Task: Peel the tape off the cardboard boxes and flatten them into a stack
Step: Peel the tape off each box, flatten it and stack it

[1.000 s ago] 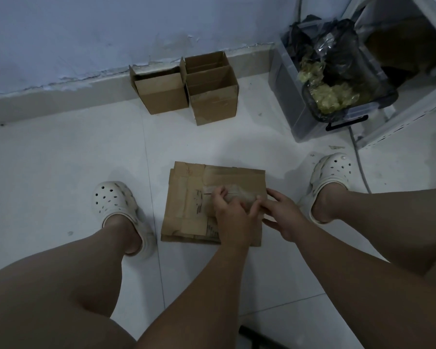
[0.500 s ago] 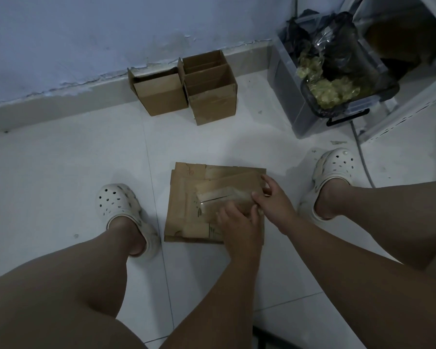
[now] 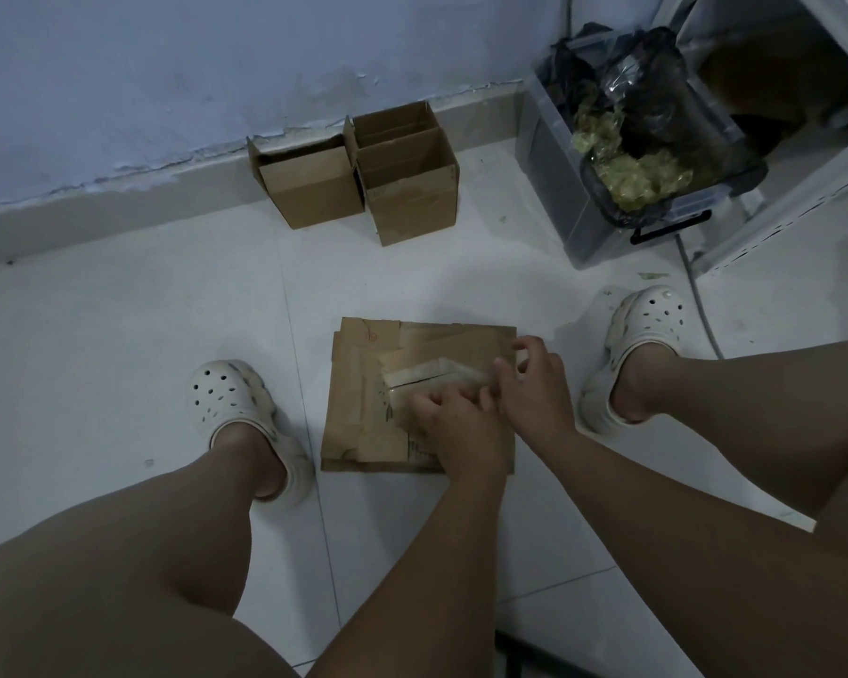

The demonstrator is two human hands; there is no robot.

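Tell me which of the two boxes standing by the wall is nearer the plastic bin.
The right box, the one whose front sits further out from the wall. It stands between the left box and the grey bin.

Forearms reach down between the knees; left hand (image 3: 454, 425) curled, right hand (image 3: 534, 384) just beside it, fingertips pinched

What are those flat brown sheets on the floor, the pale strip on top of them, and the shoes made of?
Sheets: brown cardboard, matte, with creased folds and ragged edges.
Strip: probably clear plastic packing tape. It looks pale and glossy, and catches the light.
Shoes: likely moulded foam or rubber, off-white and smooth, with rows of punched holes.
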